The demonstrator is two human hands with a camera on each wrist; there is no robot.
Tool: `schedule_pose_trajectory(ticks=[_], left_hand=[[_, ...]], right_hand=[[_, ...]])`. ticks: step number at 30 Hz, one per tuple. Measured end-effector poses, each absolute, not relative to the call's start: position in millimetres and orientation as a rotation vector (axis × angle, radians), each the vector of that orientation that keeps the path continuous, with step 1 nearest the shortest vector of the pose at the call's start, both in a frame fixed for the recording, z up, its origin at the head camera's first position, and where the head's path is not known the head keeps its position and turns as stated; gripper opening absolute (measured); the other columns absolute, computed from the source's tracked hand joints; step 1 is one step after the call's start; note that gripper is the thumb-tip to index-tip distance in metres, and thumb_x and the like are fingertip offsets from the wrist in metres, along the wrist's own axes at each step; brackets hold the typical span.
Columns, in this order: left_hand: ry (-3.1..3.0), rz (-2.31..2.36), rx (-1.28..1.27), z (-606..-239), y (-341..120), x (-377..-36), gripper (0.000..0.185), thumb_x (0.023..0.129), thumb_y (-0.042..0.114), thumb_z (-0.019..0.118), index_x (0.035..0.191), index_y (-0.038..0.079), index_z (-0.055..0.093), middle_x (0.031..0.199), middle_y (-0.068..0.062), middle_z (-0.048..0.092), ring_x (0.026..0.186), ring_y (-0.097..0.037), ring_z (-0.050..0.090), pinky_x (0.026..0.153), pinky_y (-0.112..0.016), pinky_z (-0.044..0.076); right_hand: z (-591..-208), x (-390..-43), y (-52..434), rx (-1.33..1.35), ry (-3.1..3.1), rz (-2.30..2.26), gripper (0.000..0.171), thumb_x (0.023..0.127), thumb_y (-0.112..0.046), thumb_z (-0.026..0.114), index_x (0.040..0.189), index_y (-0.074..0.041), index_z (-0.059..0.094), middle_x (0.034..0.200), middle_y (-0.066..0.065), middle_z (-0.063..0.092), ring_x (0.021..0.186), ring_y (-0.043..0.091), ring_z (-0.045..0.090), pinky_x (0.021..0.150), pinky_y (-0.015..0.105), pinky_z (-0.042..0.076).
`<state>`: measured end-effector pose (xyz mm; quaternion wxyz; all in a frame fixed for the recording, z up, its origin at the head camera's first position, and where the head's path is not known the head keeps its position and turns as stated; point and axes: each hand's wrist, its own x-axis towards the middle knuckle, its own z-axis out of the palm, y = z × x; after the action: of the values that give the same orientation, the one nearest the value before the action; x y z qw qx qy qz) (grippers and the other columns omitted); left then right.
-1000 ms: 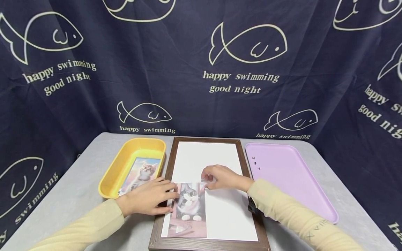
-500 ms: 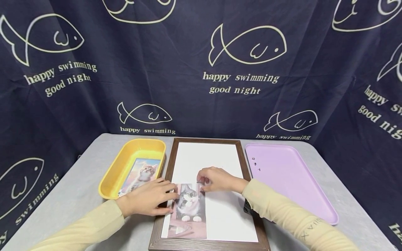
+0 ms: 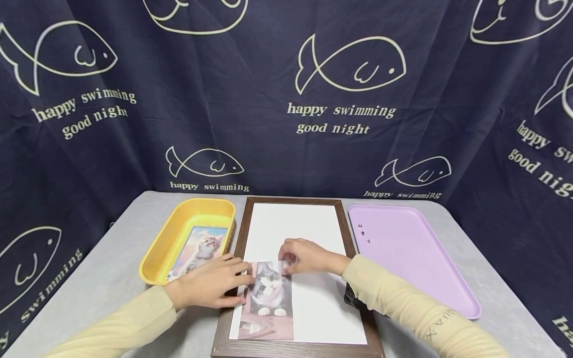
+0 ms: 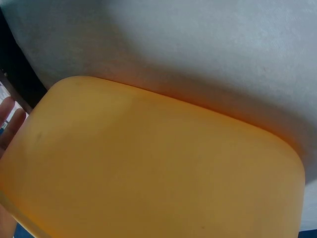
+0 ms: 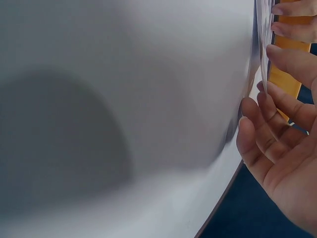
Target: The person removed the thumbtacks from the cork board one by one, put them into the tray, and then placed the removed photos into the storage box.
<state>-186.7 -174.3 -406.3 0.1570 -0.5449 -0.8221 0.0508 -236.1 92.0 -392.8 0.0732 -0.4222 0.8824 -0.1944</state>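
A brown picture frame (image 3: 241, 233) lies flat with a white backing board (image 3: 295, 223) inside it. A tall cat photo (image 3: 268, 298) lies in the frame's near left corner. My left hand (image 3: 243, 281) rests with straight fingers on the photo's left edge and the frame rim. My right hand (image 3: 286, 261) sits at the photo's top right corner, fingers curled. In the right wrist view the thin photo edge (image 5: 261, 54) stands between my right fingers (image 5: 267, 129), pinched. The left wrist view shows mostly the yellow tray (image 4: 148, 163).
A yellow tray (image 3: 165, 243) left of the frame holds another cat picture (image 3: 201, 246). A flat purple tray (image 3: 412, 248) on the right carries a few small pins (image 3: 361, 233). Dark fish-print cloth hangs behind and beside the grey table (image 3: 112, 263).
My right hand has slid a little to the left along the photo's top edge. My left hand and the photo have stayed in place.
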Motion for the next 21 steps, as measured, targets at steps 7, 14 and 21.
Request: schedule_pose_trajectory(ticks=[7, 14, 21], left_hand=[[-2.355, 0.156, -1.551, -403.0, -172.4, -186.0, 0.035, 0.083, 0.049, 0.056, 0.106, 0.023, 0.061, 0.103, 0.005, 0.057, 0.095, -0.013, 0.052, 0.085, -0.034, 0.042], [-2.358, 0.168, -1.539, -400.6, -171.2, -187.8, 0.037, 0.081, 0.051, 0.057, 0.105, 0.024, 0.062, 0.101, 0.006, 0.057, 0.096, -0.014, 0.051, 0.084, -0.034, 0.041], [-2.342, 0.135, -1.507, -393.1, -171.1, -190.7, 0.035, 0.083, 0.05, 0.056, 0.105, 0.024, 0.062, 0.098, 0.006, 0.057, 0.095, -0.014, 0.052, 0.085, -0.035, 0.041]], right_hand=[[-391.9, -234.4, 89.7, -1.278, 2.645, -0.613, 0.023, 0.072, -0.014, 0.073, 0.092, -0.008, 0.063, 0.082, 0.0, 0.058, 0.072, 0.009, 0.052, 0.071, 0.02, 0.042], [-394.6, -235.5, 89.0, -1.254, 2.59, -0.74, 0.021, 0.071, -0.007, 0.073, 0.089, -0.006, 0.062, 0.078, 0.003, 0.062, 0.068, 0.007, 0.052, 0.064, 0.015, 0.044], [-397.0, -236.8, 89.8, -1.241, 2.572, -0.785, 0.023, 0.07, -0.005, 0.072, 0.091, -0.005, 0.062, 0.079, 0.004, 0.061, 0.067, 0.01, 0.052, 0.064, 0.016, 0.044]])
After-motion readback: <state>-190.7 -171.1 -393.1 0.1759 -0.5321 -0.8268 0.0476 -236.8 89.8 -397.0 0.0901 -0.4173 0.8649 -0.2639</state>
